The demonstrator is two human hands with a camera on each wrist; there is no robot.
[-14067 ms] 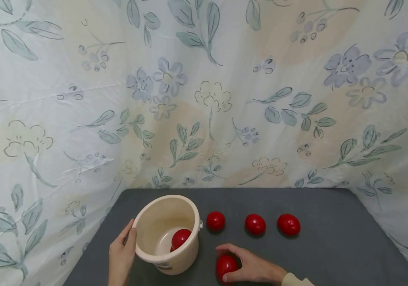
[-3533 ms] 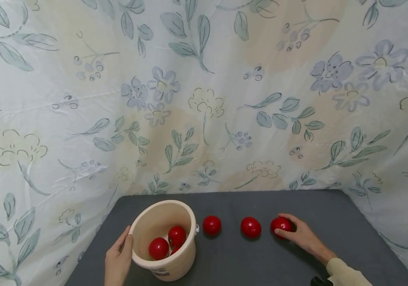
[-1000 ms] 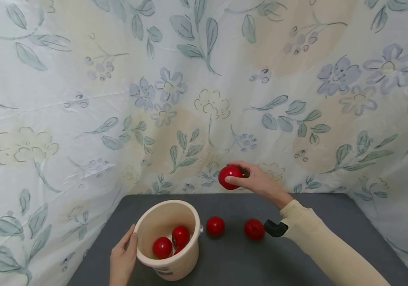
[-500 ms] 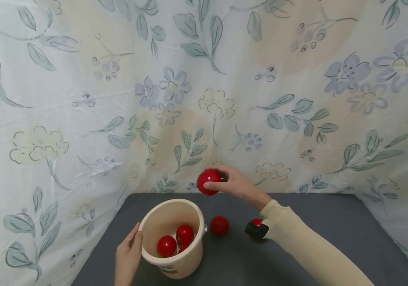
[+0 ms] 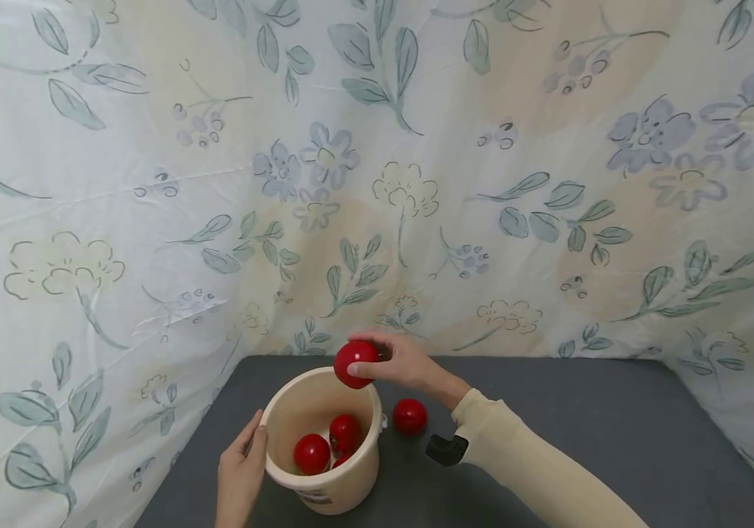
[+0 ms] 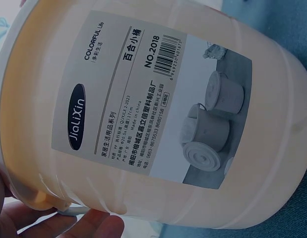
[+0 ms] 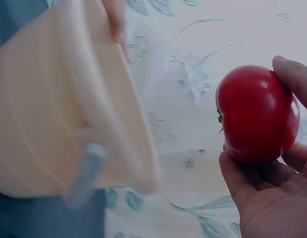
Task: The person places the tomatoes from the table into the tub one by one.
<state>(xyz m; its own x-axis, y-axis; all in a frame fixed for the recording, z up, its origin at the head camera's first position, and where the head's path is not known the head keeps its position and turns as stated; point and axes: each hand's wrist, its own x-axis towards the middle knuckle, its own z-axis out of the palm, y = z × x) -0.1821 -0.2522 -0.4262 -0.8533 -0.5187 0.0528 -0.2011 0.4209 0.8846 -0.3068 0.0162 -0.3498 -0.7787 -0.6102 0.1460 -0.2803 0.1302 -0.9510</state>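
A cream plastic bucket point(image 5: 352, 480) stands tilted on the dark table, its mouth facing me. My left hand point(image 5: 240, 469) grips its left rim; in the left wrist view, fingers point(image 6: 86, 225) curl by the rim beside a printed label point(image 6: 148, 99). My right hand point(image 5: 410, 369) holds a red tomato point(image 5: 354, 364) between thumb and fingers, at the bucket's back right rim in the head view. The right wrist view shows this tomato point(image 7: 257, 115) apart from the bucket wall point(image 7: 34, 114), its green stem end turned toward the bucket. Three tomatoes point(image 5: 312, 454) lie inside, one mostly hidden by the rim.
One tomato point(image 5: 410, 416) sits on the table point(image 5: 582, 425) just right of the bucket. My right sleeve point(image 5: 522, 447) and a black wrist device point(image 5: 447, 449) cover the spot where another tomato lay. Floral cloth point(image 5: 482, 183) hangs behind and at the sides.
My right hand has picked up the rightmost tomato from the table and carried it left to the bucket's mouth. More tomatoes are in the bucket than at first. My left hand still grips the rim.
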